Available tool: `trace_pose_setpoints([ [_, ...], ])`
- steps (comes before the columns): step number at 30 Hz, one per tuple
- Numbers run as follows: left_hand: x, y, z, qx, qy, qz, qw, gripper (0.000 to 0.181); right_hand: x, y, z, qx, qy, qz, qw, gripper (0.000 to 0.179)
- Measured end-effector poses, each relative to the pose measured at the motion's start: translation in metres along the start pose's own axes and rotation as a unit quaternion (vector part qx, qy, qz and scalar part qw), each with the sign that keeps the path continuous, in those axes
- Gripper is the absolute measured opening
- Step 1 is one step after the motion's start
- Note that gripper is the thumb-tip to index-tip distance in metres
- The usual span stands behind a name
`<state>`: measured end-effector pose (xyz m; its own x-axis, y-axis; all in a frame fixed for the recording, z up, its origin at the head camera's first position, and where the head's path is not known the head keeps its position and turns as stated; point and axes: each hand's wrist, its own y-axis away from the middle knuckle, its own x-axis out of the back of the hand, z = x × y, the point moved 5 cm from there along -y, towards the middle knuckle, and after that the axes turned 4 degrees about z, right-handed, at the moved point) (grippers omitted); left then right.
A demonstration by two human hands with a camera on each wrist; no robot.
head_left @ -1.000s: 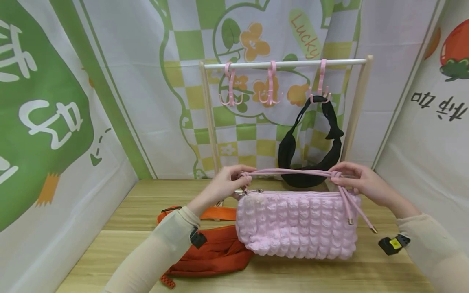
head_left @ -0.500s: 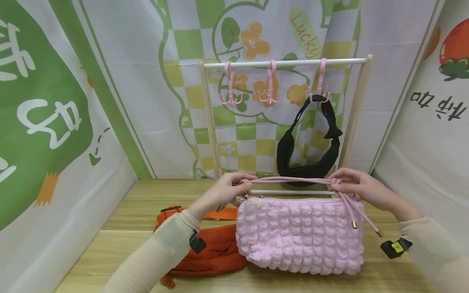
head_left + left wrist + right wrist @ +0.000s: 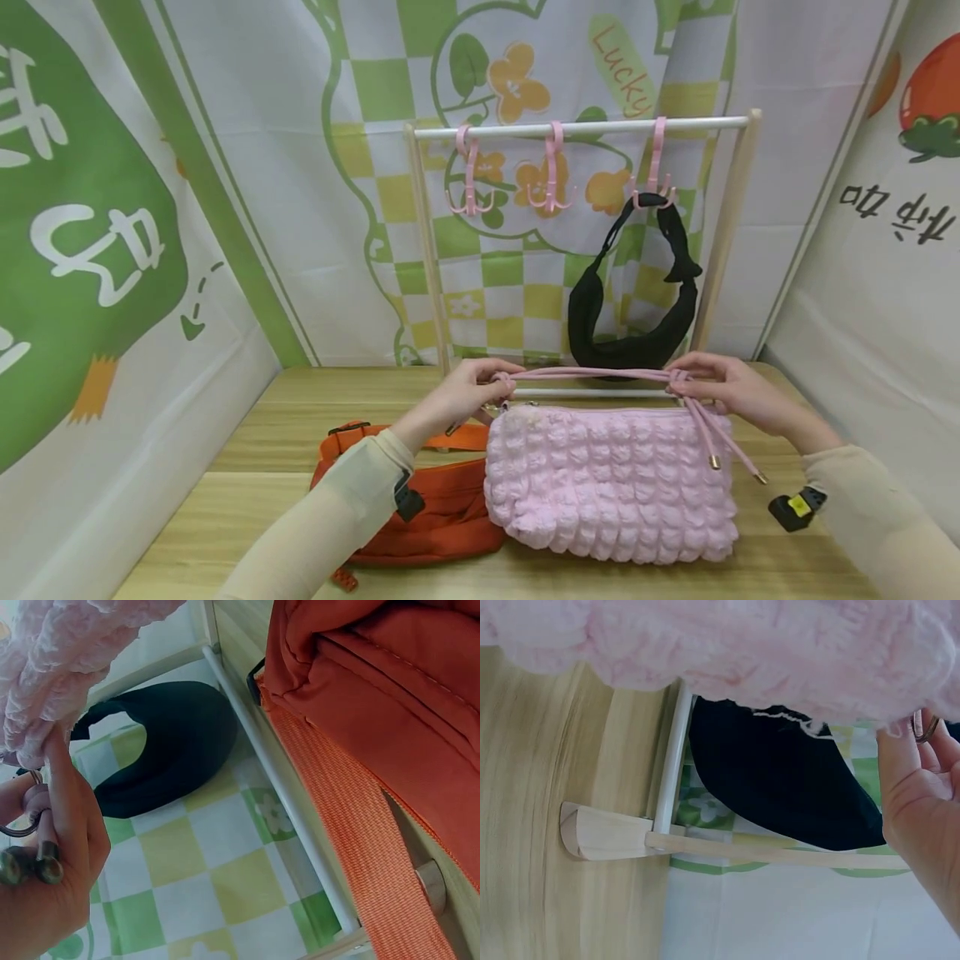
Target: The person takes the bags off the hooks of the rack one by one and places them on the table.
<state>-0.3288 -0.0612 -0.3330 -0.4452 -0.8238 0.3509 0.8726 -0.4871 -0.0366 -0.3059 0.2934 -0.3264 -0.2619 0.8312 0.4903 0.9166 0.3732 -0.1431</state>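
Note:
A pink puffy quilted handbag (image 3: 611,483) hangs from its cord strap (image 3: 592,373), which stretches level between my two hands. My left hand (image 3: 457,396) pinches the strap at its left knot, close by the metal ring. At the other knot my right hand (image 3: 738,396) grips the cord, and two metal-tipped cord ends dangle below it. In the left wrist view the bag's puffy side (image 3: 60,667) shows above the fingers. The right wrist view has the bag's underside (image 3: 742,652) across the top, over the wooden table.
An orange-red waist bag (image 3: 431,517) lies on the wooden table (image 3: 247,500), partly behind the pink bag and left sleeve. Behind stands a rack with a white bar (image 3: 600,130) and three pink hooks, including the middle hook (image 3: 552,171). A black bag (image 3: 633,342) hangs from the right hook.
The pink handbag and both hands sink lower and nearer, then the right hand shifts slightly left. The rack's lower bar now shows beneath the strap.

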Motion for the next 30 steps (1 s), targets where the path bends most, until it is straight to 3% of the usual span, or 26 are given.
trace_pose_setpoints([
  [15, 0.002, -0.011, -0.012, 0.017, -0.007, 0.014, 0.9997, 0.036, -0.001, -0.007, 0.017, -0.029, 0.028, 0.035, 0.9986, 0.031],
  [30, 0.001, -0.017, -0.022, 0.033, -0.003, 0.025, 0.9991, 0.034, -0.005, -0.012, 0.029, -0.052, 0.037, 0.032, 0.9975, 0.036],
])
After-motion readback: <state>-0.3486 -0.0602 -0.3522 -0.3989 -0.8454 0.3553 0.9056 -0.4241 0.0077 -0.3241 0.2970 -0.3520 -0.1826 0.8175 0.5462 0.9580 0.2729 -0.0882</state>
